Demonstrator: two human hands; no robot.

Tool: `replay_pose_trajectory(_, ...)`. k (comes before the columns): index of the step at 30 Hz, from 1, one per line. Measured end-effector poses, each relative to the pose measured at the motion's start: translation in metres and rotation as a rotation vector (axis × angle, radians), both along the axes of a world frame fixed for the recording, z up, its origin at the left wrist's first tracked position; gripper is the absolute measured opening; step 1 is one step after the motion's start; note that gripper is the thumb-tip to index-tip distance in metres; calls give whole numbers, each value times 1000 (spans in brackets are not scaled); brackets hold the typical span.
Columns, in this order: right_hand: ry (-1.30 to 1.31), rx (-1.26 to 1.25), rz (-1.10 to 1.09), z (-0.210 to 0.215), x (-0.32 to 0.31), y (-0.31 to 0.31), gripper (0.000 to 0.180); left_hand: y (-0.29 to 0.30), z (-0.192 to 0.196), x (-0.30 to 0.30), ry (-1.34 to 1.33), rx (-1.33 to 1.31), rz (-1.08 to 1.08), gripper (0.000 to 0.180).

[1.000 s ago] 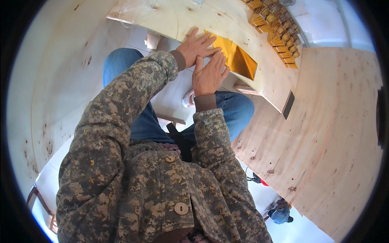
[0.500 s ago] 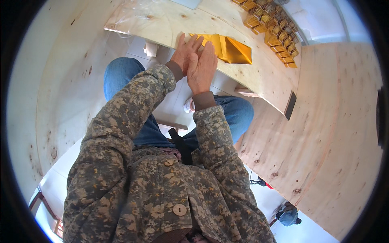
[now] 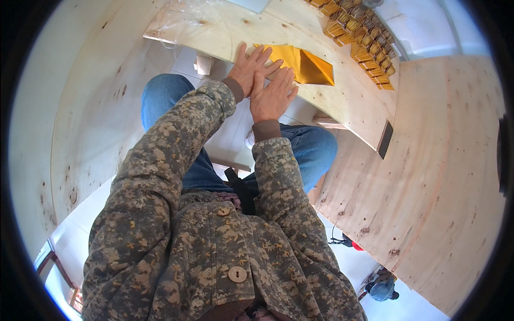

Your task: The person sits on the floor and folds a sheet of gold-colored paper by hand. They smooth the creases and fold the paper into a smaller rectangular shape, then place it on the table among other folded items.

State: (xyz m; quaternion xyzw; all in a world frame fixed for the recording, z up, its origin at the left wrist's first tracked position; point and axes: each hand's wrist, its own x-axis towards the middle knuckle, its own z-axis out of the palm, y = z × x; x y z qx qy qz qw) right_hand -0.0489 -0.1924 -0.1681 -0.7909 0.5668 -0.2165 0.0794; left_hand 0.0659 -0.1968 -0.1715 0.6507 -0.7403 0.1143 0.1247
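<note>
A shiny gold sheet (image 3: 316,68), folded with creases and a pointed flap, lies on the pale plywood table (image 3: 342,104) close to its near edge. My left hand (image 3: 249,68) rests at the left end of the sheet, its fingers spread and stretched out. Beside it and partly overlapping it, my right hand (image 3: 271,97) is palm down with fingers apart, at the sheet's lower left edge. The hands cover part of the sheet's left side. Neither hand grips anything that I can see.
Several rows of bundled gold folded pieces (image 3: 369,51) stand at the table's far right. Clear plastic film (image 3: 184,24) lies at the far left, near a pale flat sheet (image 3: 249,4). A plywood panel (image 3: 423,160) stretches along the right; another person (image 3: 381,288) shows at lower right.
My right hand has shifted slightly down and right, and its fingers have spread apart. My left hand's fingers have fanned out to the right. The gold sheet looks nearly unchanged.
</note>
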Motion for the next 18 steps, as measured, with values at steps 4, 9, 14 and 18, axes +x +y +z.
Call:
replay_pose_trajectory(4, 50, -42, -57, 2, -14, 7, 83, 1, 3, -1, 19, 10, -1, 65)
replay_pose_trajectory(9, 29, -51, -17, 3, -35, 3, 73, 2, 6, -1, 66, -4, -15, 67)
replay_pose_trajectory(14, 110, -210, 103, 6, -51, -10, 65, 1, 6, -2, 87, -33, -14, 68)
replay_pose_trajectory(18, 198, -113, 227, 5, -59, -21, 66, 1, 3, -2, 73, -63, -8, 65)
